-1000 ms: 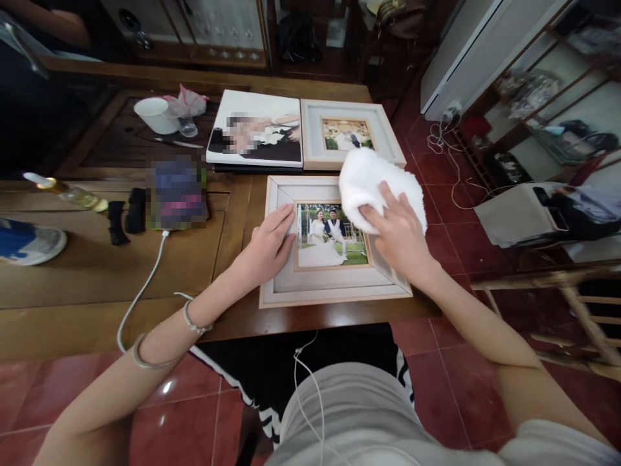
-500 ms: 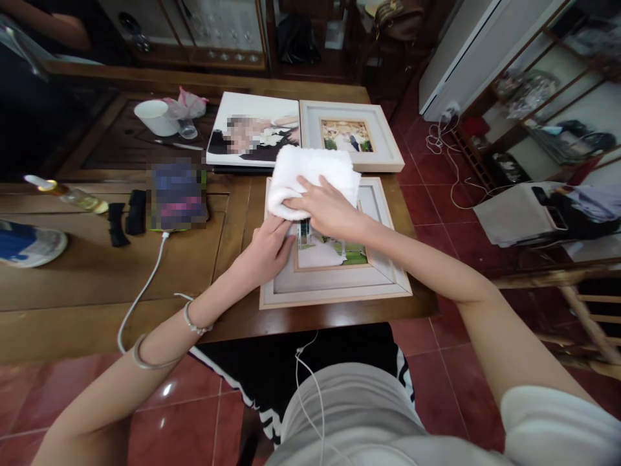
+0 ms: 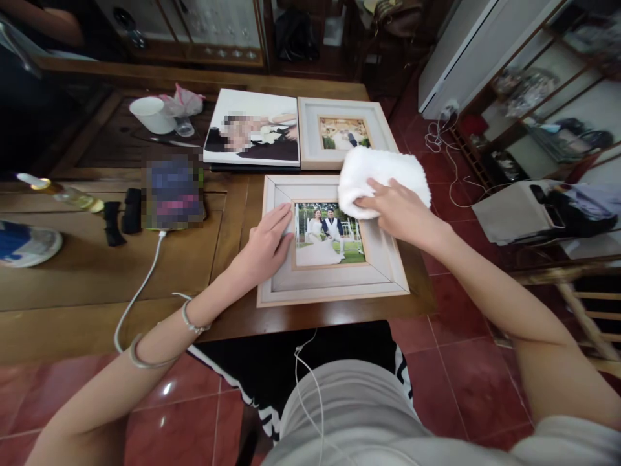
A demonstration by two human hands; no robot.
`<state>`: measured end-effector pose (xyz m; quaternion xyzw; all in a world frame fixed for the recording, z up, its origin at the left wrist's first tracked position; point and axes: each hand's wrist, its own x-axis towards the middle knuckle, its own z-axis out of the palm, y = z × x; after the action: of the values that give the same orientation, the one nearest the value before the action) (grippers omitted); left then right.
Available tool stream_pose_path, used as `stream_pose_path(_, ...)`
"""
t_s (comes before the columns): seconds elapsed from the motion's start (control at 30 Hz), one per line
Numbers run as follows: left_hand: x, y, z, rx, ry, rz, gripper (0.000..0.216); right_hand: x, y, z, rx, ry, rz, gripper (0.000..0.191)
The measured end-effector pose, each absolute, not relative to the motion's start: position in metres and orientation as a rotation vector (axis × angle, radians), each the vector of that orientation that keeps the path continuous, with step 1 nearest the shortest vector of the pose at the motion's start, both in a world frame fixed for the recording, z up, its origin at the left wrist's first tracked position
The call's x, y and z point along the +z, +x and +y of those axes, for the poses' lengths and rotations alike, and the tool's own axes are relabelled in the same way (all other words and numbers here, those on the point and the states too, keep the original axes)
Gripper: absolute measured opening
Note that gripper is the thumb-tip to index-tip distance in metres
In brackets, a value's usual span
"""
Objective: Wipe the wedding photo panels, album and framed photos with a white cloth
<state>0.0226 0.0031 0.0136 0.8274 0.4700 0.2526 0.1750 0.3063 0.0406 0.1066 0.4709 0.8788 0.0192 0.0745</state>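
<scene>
A white picture frame [image 3: 330, 287] with a pale wood edge lies flat near the table's front edge, around a photo [image 3: 326, 236] of two people on a swing. My left hand [image 3: 266, 244] rests on the frame's left side, fingers stretched out, holding nothing. In my right hand [image 3: 406, 212] is a folded, fluffy white towel [image 3: 381, 167], its near edge gripped by the fingers. The towel covers the frame's upper right corner and reaches past its right side.
Behind lie a second framed photo [image 3: 310, 144] and a white-edged photo panel [image 3: 253, 100]. Leftward on the wooden table [image 3: 194, 266] are a white cup [image 3: 151, 116], a dropper bottle [image 3: 72, 196], black pieces [image 3: 132, 210] and a white cable [image 3: 151, 266].
My right hand has slid the towel rightward from the frame's upper left to its upper right, uncovering the photo. My left hand stays on the frame's left side.
</scene>
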Motion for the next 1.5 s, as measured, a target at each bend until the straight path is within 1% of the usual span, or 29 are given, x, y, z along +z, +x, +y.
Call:
stream_pose_path(0.1,0.015,0.023,0.003,0.707,2.334,1.346,0.050,0.111,0.322,0.022,0.129,1.315,2.651,0.063)
stream_pose_path(0.17,0.015,0.023,0.003,0.702,2.326,1.355,0.050,0.113,0.325,0.002,0.103,1.228,2.680,0.062)
stream_pose_path(0.37,0.014,0.024,0.003,0.721,2.328,1.377,0.049,0.123,0.334,-0.073,-0.216,1.129,2.760,0.063)
stream_pose_path(0.47,0.014,0.023,0.003,0.729,2.340,1.363,0.048,0.127,0.336,-0.093,-0.324,1.156,2.777,0.062)
stream_pose_path(0.57,0.015,0.022,0.005,0.721,2.361,1.327,0.047,0.126,0.331,-0.087,-0.309,1.211,2.742,0.063)
stream_pose_path(0.8,0.014,0.021,0.006,0.713,2.365,1.311,0.048,0.106,0.317,-0.016,-0.034,1.374,2.674,0.067)
stream_pose_path(0.9,0.015,0.021,0.006,0.707,2.357,1.321,0.049,0.102,0.319,0.002,0.024,1.362,2.697,0.067)
stream_pose_path(1.0,0.015,0.022,0.005,0.712,2.359,1.332,0.049,0.105,0.327,-0.010,-0.087,1.242,2.740,0.069)
stream_pose_path(1.17,0.016,0.025,0.003,0.721,2.358,1.364,0.049,0.116,0.349,-0.071,-0.390,1.101,2.796,0.070)
stream_pose_path(1.27,0.017,0.026,0.002,0.718,2.344,1.379,0.049,0.116,0.349,-0.093,-0.412,1.096,2.776,0.066)
stream_pose_path(1.37,0.018,0.026,0.001,0.710,2.337,1.394,0.048,0.109,0.329,-0.093,-0.388,1.073,2.766,0.061)
stream_pose_path(1.5,0.016,0.026,0.002,0.716,2.332,1.401,0.048,0.095,0.282,-0.080,-0.373,0.949,2.867,0.047)
